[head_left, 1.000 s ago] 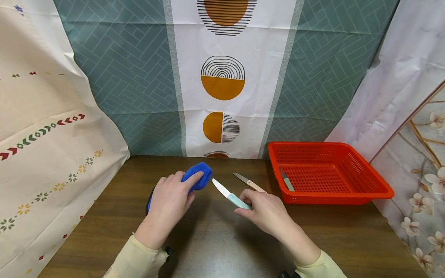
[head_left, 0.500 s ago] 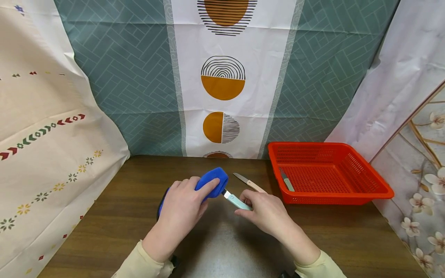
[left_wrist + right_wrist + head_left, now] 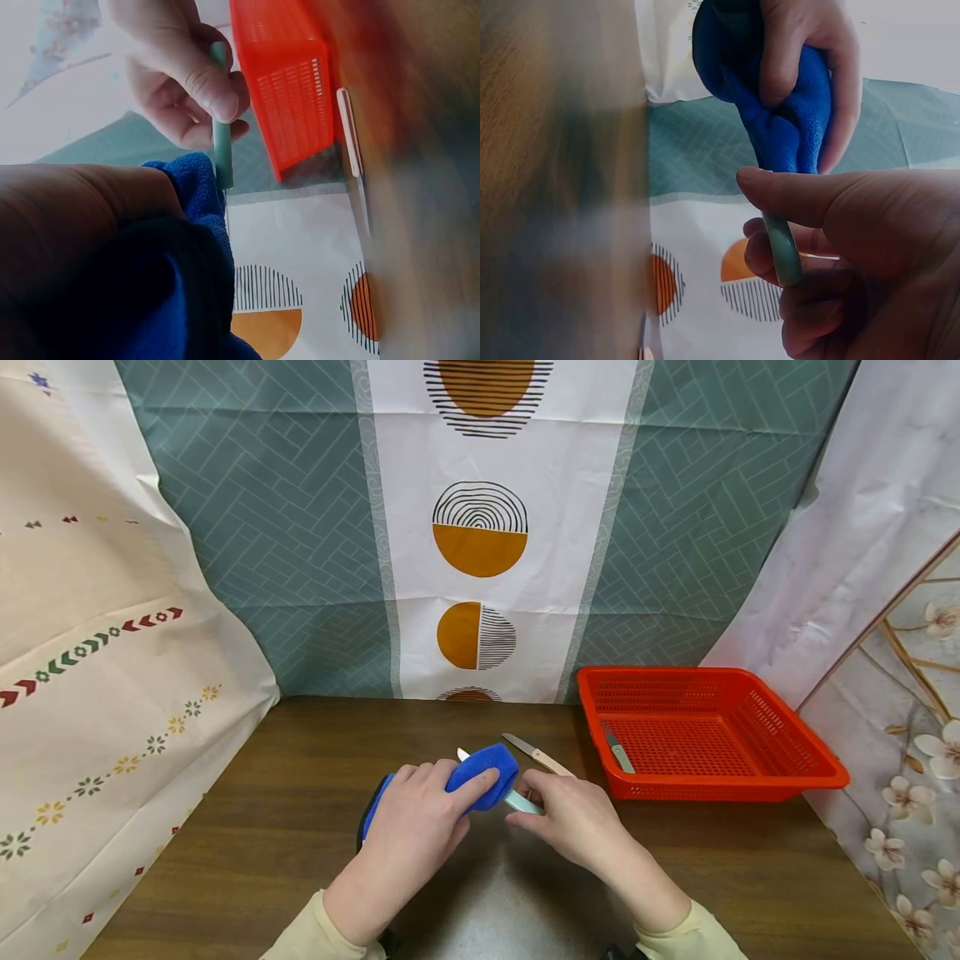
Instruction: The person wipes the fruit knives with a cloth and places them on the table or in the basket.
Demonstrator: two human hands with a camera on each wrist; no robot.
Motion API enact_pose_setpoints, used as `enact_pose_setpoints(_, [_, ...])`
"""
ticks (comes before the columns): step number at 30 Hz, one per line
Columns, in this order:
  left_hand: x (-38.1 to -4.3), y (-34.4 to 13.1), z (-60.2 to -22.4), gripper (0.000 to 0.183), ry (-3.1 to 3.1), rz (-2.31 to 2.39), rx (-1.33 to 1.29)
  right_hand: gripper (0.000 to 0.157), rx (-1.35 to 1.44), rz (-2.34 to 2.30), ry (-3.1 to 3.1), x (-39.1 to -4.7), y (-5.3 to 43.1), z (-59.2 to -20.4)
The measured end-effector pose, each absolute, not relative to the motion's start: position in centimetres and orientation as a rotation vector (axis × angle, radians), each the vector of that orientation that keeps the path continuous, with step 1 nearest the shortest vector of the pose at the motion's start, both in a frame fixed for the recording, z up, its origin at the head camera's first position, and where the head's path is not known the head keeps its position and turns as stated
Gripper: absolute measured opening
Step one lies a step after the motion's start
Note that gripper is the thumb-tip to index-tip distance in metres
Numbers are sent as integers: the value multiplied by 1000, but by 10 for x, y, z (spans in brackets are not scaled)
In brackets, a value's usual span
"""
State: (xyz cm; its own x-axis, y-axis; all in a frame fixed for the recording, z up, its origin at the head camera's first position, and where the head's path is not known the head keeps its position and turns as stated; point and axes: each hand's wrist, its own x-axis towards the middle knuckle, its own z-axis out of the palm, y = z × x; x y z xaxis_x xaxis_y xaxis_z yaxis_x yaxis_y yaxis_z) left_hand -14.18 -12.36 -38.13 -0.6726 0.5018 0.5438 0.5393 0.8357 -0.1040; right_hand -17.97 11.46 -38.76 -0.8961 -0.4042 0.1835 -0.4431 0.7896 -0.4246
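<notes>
My left hand [image 3: 420, 810] grips a folded blue cloth [image 3: 491, 770] with a dark edge. The cloth is wrapped about the blade of a knife, whose pale tip shows beyond it in the head view. By its mint-green handle [image 3: 523, 803], my right hand [image 3: 581, 814] pinches this knife between thumb and fingers above the table. The right wrist view shows the handle [image 3: 784, 251] under my thumb and the cloth [image 3: 795, 112] in the other hand. Behind my right hand, a second knife with a beige handle [image 3: 551, 762] lies on the table.
A red plastic basket [image 3: 723, 791] stands at the back right of the brown wooden table [image 3: 247, 860]. One green-handled knife [image 3: 618, 752] lies inside, by its left wall. Patterned cloth hangings [image 3: 322, 527] enclose the table at the back and sides.
My left hand has moved right and slightly nearer, carrying the cloth onto the knife blade and along it toward the handle. My right hand has stayed in place, holding the knife.
</notes>
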Motion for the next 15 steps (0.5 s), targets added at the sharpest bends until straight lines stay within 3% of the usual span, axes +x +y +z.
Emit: enact_pose_setpoints(15, [-146,-128,-384,68,-2476,-78,-731,27,700,722,-2869,-178,114,-388])
